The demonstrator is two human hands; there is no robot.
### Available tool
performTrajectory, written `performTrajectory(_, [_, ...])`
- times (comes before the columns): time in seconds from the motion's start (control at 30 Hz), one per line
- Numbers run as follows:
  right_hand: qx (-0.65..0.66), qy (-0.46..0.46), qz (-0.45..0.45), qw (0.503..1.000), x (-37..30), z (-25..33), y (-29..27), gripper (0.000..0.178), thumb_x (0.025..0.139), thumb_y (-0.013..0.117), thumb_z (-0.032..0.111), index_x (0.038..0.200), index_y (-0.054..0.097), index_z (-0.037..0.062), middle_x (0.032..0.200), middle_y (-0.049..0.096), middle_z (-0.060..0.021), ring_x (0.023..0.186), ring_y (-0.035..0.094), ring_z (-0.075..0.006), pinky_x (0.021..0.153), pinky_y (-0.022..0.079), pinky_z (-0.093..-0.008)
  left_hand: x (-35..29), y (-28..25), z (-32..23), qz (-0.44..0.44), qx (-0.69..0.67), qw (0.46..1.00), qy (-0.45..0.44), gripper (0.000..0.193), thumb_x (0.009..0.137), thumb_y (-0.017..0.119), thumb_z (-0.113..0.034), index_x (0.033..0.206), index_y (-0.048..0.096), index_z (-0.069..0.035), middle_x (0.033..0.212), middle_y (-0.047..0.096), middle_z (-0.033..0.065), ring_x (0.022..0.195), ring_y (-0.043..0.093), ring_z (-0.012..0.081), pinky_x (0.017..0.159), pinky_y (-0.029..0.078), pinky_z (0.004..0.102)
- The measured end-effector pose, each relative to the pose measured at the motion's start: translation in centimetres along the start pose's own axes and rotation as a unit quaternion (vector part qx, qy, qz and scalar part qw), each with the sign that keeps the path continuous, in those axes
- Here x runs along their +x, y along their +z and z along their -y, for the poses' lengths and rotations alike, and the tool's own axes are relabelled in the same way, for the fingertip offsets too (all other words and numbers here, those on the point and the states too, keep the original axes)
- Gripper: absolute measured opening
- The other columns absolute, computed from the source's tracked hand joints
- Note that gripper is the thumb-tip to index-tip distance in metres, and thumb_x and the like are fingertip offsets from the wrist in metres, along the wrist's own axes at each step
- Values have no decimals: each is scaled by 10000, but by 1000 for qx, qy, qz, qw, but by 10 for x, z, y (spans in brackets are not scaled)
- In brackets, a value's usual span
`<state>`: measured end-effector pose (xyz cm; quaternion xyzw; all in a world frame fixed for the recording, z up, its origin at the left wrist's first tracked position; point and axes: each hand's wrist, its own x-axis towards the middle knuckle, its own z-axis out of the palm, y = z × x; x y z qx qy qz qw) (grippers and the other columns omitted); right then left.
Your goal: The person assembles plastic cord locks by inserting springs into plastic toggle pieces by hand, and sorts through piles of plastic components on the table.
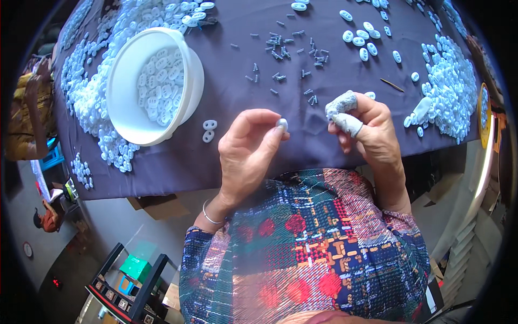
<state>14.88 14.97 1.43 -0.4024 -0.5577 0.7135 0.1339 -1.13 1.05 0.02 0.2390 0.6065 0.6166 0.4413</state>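
Between the thumb and forefinger of my left hand (244,151) is a small white oval plastic piece (282,124), which looks like a cord lock part. My right hand (376,129) is closed in a pinch to the right of it, apart from the left hand. Grey-white wrapping covers its thumb and forefinger; whatever lies between those fingertips is too small to make out. Beyond both hands, small metal springs (278,49) are scattered on the dark tablecloth (243,70). Two white two-hole pieces (209,130) lie left of my left hand.
A white tub (192,89) of two-hole pieces tilts toward me at the left, with a large heap (89,89) around it. Another heap of small white parts (453,89) lies at the right. Loose white pieces (362,38) and a thin brown stick (392,85) lie nearby.
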Motion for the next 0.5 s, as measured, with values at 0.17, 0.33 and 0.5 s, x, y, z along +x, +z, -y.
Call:
performTrajectory(0.17, [200, 68, 31, 977, 0, -10, -3, 158, 830, 650, 90, 943, 609, -14, 722, 634, -86, 503, 551, -80, 390, 428, -198, 7, -1, 11, 28, 246, 961, 127, 134, 829, 630, 41, 952, 590, 3, 833, 601, 15, 732, 601, 68, 634, 480, 187])
performTrajectory(0.33, [160, 52, 22, 985, 1, -10, 4, 121, 842, 627, 58, 935, 608, -16, 733, 634, -85, 516, 554, -81, 404, 435, -195, 11, 2, 8, 29, 325, 925, 193, 118, 804, 650, 47, 904, 606, 1, 840, 571, 14, 667, 558, 43, 544, 446, 192])
performTrajectory(0.5, [-226, -362, -19, 904, 4, -16, 13, 124, 892, 555, 36, 989, 619, -5, 788, 642, -96, 679, 633, -153, 638, 530, -226, 9, -4, -2, 73, 169, 981, 63, 122, 822, 687, -76, 932, 635, -66, 947, 567, 57, 778, 580, 118, 659, 445, 189])
